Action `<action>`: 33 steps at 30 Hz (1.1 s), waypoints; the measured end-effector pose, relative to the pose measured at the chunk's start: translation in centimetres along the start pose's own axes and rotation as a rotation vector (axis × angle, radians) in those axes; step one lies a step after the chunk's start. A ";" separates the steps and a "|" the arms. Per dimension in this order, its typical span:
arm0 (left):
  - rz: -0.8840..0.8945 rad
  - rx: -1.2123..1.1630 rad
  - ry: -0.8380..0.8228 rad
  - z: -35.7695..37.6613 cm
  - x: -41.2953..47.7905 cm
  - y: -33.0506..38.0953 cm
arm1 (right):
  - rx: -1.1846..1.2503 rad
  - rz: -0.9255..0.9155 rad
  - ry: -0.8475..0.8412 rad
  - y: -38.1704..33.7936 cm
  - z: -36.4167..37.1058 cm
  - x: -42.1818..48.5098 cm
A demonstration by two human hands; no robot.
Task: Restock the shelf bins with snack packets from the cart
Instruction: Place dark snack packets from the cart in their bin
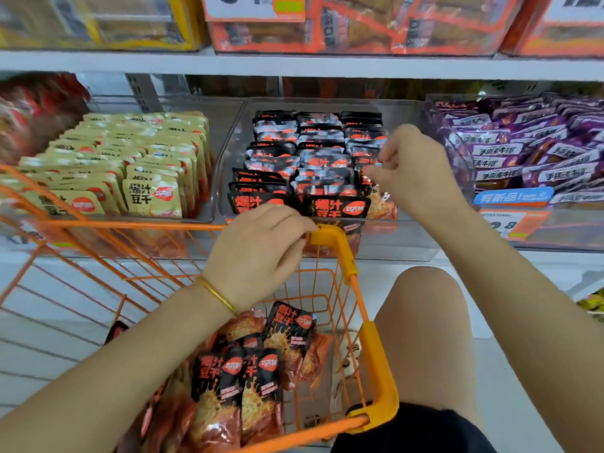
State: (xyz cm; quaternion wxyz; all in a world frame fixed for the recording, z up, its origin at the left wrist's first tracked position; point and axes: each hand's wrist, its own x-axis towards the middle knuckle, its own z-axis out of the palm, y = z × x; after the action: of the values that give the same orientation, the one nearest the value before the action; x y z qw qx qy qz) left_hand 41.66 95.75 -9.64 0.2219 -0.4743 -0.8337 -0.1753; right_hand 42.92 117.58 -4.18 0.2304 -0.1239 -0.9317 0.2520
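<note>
A clear middle shelf bin [230,165] holds rows of upright black snack packets [313,158] with orange print. My right hand [415,173] hovers over the bin's right front column, thumb and curled fingers pinching the top of a black packet there [367,183]. My left hand [258,253], with a gold bangle on its wrist, curls its fingers over the top rim of the orange wire cart [130,224] beside its yellow corner guard [340,250]. More black packets [248,387] lie loose in the cart's bottom, under my left forearm.
A bin of beige-yellow packets [130,165] stands to the left, a bin of purple packets [523,148] to the right. Orange boxes [359,24] fill the shelf above. A price tag [513,223] hangs on the shelf edge. My bare knee [428,322] is beside the cart.
</note>
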 end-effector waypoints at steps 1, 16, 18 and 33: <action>0.002 -0.001 -0.040 -0.1 -1.2 -0.4 | 0.064 -0.085 -0.060 -1.6 -0.4 -1.4; -0.519 -0.114 -0.906 1.5 -7.2 -4.6 | -0.824 -0.309 -1.321 -5.0 17.4 -9.8; -0.531 -0.128 -0.904 1.8 -7.3 -4.6 | -0.681 -0.285 -1.299 -5.3 16.5 -9.2; -0.743 -0.801 -0.127 -3.9 0.4 -1.6 | 0.622 -0.015 -0.688 -2.8 2.3 -5.6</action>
State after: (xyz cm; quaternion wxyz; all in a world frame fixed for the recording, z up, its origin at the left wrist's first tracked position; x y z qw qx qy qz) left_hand 40.90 93.36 -6.27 -0.1034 -0.2050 -0.8249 -0.5165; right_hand 46.34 112.31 -6.50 -0.0643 0.0488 -0.8349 0.5444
